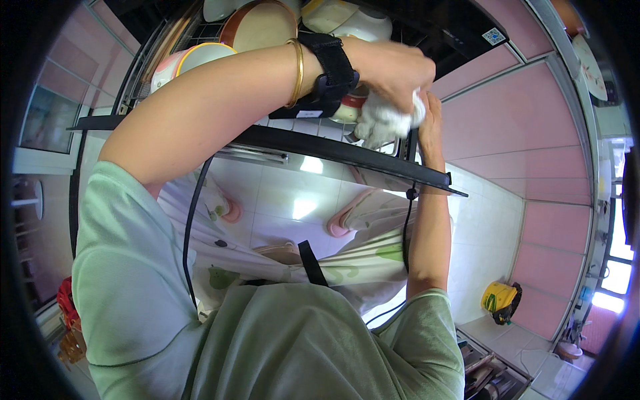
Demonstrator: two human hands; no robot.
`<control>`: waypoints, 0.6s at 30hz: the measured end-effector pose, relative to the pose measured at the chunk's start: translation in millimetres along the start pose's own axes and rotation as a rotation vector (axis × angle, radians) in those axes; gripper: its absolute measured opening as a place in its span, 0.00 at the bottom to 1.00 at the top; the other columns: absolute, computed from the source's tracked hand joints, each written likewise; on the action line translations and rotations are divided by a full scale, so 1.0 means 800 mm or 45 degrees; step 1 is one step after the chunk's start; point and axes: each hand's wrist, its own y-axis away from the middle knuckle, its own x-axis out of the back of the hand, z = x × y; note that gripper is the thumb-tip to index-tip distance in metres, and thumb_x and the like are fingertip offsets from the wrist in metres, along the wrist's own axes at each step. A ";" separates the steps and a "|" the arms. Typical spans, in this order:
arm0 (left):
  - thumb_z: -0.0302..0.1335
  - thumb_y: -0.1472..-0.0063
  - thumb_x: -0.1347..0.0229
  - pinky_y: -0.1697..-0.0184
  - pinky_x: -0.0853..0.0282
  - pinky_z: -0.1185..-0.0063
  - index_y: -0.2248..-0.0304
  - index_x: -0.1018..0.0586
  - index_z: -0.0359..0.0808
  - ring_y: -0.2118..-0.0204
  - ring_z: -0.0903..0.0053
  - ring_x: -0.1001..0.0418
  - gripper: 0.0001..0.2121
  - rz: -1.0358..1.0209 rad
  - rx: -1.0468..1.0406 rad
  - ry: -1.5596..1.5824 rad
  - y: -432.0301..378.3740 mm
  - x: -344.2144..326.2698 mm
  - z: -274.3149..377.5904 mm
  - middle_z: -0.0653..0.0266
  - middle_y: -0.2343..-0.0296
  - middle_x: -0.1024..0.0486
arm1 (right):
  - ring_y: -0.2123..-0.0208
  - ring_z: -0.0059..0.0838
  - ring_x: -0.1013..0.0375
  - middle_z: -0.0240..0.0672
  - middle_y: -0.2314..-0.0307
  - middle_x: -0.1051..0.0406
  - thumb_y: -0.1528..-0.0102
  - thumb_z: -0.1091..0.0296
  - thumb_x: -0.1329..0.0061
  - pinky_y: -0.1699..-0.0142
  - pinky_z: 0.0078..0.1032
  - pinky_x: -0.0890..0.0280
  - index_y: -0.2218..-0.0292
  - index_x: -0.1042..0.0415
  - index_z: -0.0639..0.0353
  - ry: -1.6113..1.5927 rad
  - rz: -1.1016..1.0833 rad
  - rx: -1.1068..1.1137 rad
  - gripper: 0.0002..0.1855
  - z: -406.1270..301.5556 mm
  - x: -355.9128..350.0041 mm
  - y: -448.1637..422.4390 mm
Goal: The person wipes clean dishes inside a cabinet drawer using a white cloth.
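My left hand (400,72) reaches across to the right, its fingers closed on a crumpled white cloth (382,120). The cloth hangs at the right front corner of a pulled-out wire dish drawer (320,131). My right hand (431,122) is upright just outside that corner, close to the cloth; its fingertips are partly hidden, so its grip is unclear. Beneath my left wrist, a red-banded bowl or cup (352,107) is partly covered by the cloth. A yellow-rimmed bowl (200,56) and a large brown-rimmed bowl (265,27) rest farther left in the drawer.
A black front bar (330,150) spans the drawer between my body and the dishes. Pink cabinet doors (515,115) line the right side. A yellow bucket (495,296) with a black bag stands on the tiled floor (480,240). An open drawer of utensils (490,372) sits at lower right.
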 end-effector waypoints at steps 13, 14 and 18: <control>0.31 0.56 0.44 0.74 0.32 0.69 0.78 0.22 0.29 0.75 0.59 0.26 0.11 0.232 0.189 -0.356 0.005 -0.002 0.000 0.50 0.80 0.26 | 0.57 0.48 0.41 0.55 0.61 0.38 0.42 0.50 0.64 0.50 0.32 0.47 0.62 0.33 0.70 0.086 -0.017 0.012 0.25 0.000 0.001 -0.003; 0.32 0.57 0.45 0.74 0.32 0.69 0.78 0.23 0.28 0.76 0.59 0.26 0.13 0.059 0.121 -0.235 0.006 0.005 0.004 0.50 0.82 0.27 | 0.57 0.48 0.41 0.55 0.61 0.38 0.42 0.50 0.64 0.50 0.32 0.47 0.63 0.33 0.70 0.065 -0.017 -0.011 0.25 0.001 0.000 -0.004; 0.36 0.59 0.45 0.77 0.34 0.68 0.79 0.23 0.28 0.81 0.60 0.29 0.15 -0.181 -0.010 0.019 0.009 0.011 0.019 0.50 0.86 0.29 | 0.57 0.47 0.41 0.55 0.62 0.38 0.42 0.51 0.63 0.50 0.32 0.47 0.63 0.33 0.71 0.122 -0.069 0.146 0.26 0.023 0.005 -0.008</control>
